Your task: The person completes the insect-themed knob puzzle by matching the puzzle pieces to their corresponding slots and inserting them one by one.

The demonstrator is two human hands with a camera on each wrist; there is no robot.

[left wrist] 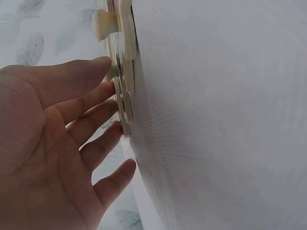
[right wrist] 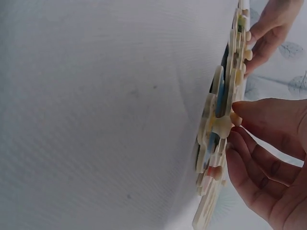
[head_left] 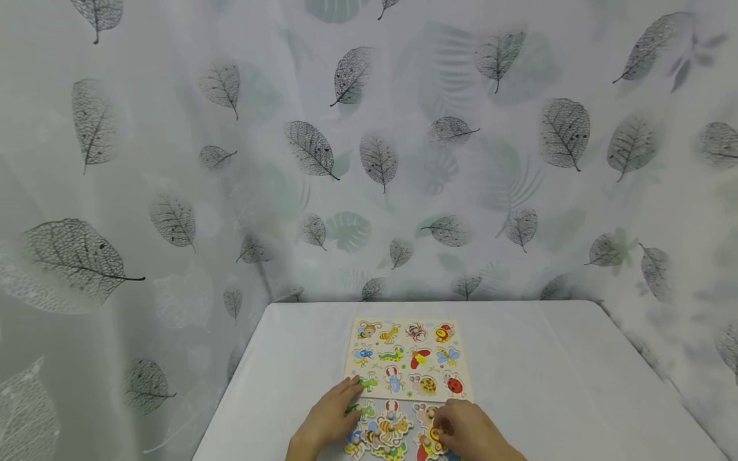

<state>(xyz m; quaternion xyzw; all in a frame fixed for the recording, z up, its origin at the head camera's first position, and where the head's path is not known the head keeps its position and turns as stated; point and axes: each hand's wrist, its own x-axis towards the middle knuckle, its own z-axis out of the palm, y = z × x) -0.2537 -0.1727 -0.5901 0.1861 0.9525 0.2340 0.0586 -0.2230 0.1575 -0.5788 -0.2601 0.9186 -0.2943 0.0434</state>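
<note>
A pale wooden puzzle board (head_left: 403,326) printed with coloured insects lies on the table. In front of it is a loose heap of insect-shaped puzzle pieces (head_left: 391,428) with small wooden knobs (left wrist: 104,25), some overlapping. My left hand (head_left: 330,413) lies at the heap's left side; the left wrist view shows its fingers spread, their tips against the edges of the pieces. At the right side of the heap, my right hand (head_left: 469,430) has thumb and forefinger about a small knob (right wrist: 235,119), pinching a puzzle piece. My fingers hide much of that piece.
A white cloth covers the table (head_left: 536,358), and its back edge meets a hanging curtain (head_left: 403,211) printed with leaves. More curtain hangs along the left and right sides.
</note>
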